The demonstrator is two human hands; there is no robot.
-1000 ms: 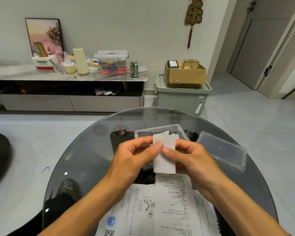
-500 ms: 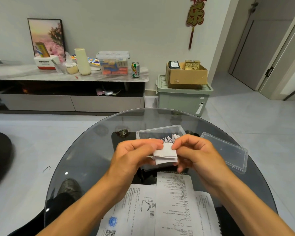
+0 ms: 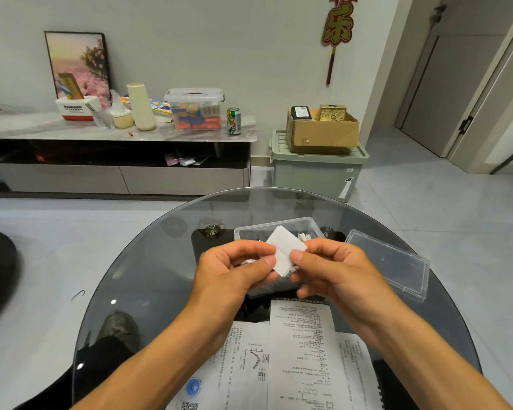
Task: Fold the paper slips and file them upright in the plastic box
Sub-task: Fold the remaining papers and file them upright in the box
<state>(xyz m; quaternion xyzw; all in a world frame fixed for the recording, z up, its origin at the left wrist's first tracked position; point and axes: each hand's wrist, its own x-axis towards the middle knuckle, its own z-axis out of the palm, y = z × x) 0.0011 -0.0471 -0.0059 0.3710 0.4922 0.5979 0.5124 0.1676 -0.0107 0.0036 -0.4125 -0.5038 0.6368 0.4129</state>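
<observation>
Folded smaller since a moment ago, the small white paper slip at frame centre is pinched between left hand and right hand, likely pressing the crease, above the clear plastic box.

I see a round glass table carrying everything. Just beyond my pinch on the folded slip sits the clear plastic box; its loose lid lies flat to the right. Printed paper sheets lie below the pinch, toward me.
</observation>
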